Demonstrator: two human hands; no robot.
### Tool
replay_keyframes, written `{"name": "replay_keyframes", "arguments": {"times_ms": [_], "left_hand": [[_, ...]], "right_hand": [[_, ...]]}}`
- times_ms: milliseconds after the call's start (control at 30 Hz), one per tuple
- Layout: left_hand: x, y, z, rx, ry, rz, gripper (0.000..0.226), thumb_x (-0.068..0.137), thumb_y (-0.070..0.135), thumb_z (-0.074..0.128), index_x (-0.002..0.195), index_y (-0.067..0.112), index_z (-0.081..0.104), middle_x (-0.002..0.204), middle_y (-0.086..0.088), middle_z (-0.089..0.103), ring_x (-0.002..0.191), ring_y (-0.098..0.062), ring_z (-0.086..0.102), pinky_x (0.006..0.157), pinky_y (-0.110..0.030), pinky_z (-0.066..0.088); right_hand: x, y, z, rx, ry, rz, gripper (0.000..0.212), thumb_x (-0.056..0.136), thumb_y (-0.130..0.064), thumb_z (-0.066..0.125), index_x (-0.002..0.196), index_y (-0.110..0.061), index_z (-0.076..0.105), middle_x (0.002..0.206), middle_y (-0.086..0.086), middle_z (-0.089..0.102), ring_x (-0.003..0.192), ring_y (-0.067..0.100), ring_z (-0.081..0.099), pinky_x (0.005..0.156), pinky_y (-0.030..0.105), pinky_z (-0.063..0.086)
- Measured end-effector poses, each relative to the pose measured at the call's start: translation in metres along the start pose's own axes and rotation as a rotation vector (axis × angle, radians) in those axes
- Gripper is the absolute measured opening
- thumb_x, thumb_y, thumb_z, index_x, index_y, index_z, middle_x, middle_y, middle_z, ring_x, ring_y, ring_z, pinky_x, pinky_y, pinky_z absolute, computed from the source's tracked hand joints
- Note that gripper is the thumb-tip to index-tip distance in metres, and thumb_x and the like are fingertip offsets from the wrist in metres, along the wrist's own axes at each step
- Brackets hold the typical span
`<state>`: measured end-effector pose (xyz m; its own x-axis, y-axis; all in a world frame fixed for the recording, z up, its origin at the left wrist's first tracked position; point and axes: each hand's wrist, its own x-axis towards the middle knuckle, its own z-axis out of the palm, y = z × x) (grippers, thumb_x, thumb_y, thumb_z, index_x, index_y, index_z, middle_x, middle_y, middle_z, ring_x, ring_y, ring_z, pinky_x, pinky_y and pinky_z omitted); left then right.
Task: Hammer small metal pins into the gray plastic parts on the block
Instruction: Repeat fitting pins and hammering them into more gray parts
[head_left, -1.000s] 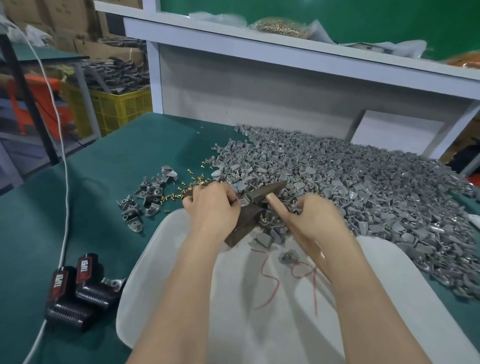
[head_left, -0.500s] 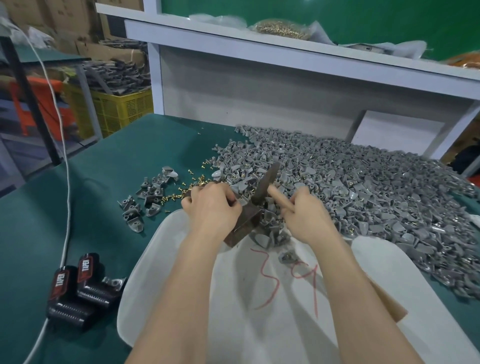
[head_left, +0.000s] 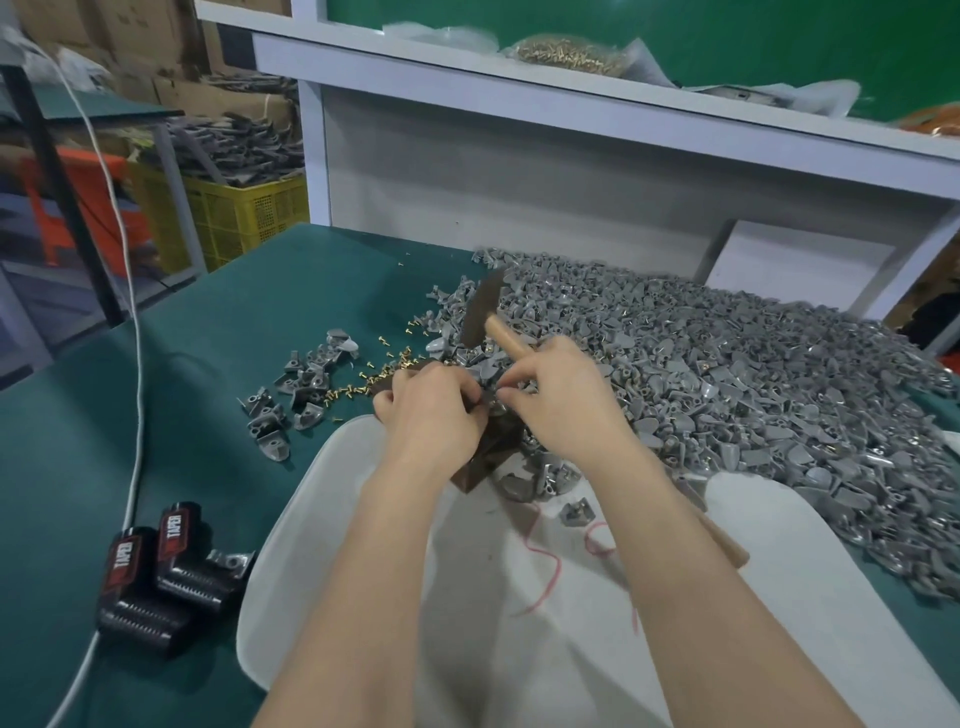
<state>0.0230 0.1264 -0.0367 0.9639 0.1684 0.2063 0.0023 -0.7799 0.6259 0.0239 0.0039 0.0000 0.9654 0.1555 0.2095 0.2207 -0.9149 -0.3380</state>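
My left hand (head_left: 431, 410) clamps the block (head_left: 485, 452) at the white tray's (head_left: 311, 519) 12 o'clock rim, hiding whatever sits beneath it, while my right hand (head_left: 561, 400) grips the hammer (head_left: 483, 312), its blurred head higher than before.

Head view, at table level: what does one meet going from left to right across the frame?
white cable → black packs → small cluster of gray parts → left hand → right hand → large pile of gray parts
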Motion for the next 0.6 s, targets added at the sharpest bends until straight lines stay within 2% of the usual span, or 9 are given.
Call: {"name": "replay_keyframes", "arguments": {"times_ms": [133,300,500,600], "left_hand": [[0.001,-0.001,0.001,-0.007,-0.005,0.009,0.007,0.086,0.029,0.061,0.081,0.031,0.065,0.095,0.003,0.058,0.110,-0.030,0.041,0.078,-0.033,0.020],[0.001,-0.002,0.002,-0.021,0.002,0.000,0.010,0.086,0.028,0.061,0.076,0.031,0.061,0.094,0.005,0.057,0.111,-0.029,0.040,0.078,-0.033,0.019],[0.001,-0.001,0.002,-0.021,0.005,-0.001,0.011,0.086,0.030,0.061,0.075,0.030,0.060,0.094,0.004,0.058,0.111,-0.028,0.039,0.078,-0.032,0.018],[0.001,-0.001,0.002,-0.017,0.007,-0.006,0.012,0.086,0.028,0.061,0.074,0.030,0.059,0.094,0.005,0.059,0.111,-0.028,0.039,0.079,-0.032,0.018]], "right_hand": [[0.005,-0.007,0.008,-0.070,-0.009,0.004,0.011,0.090,-0.032,0.061,0.093,-0.029,0.071,0.105,0.003,0.046,0.081,0.022,0.054,0.070,0.033,0.042],[0.005,-0.003,0.012,-0.007,-0.018,0.015,0.020,0.090,-0.028,0.061,0.109,-0.031,0.067,0.106,0.004,0.045,0.076,0.023,0.052,0.071,0.036,0.045],[0.006,-0.003,0.015,0.000,-0.009,0.039,0.015,0.091,-0.025,0.059,0.102,-0.027,0.069,0.107,0.005,0.048,0.076,0.022,0.052,0.066,0.033,0.040],[0.006,-0.003,0.015,0.022,-0.013,0.066,0.011,0.090,-0.025,0.060,0.090,-0.025,0.071,0.107,0.006,0.055,0.076,0.023,0.055,0.065,0.031,0.042]]}}
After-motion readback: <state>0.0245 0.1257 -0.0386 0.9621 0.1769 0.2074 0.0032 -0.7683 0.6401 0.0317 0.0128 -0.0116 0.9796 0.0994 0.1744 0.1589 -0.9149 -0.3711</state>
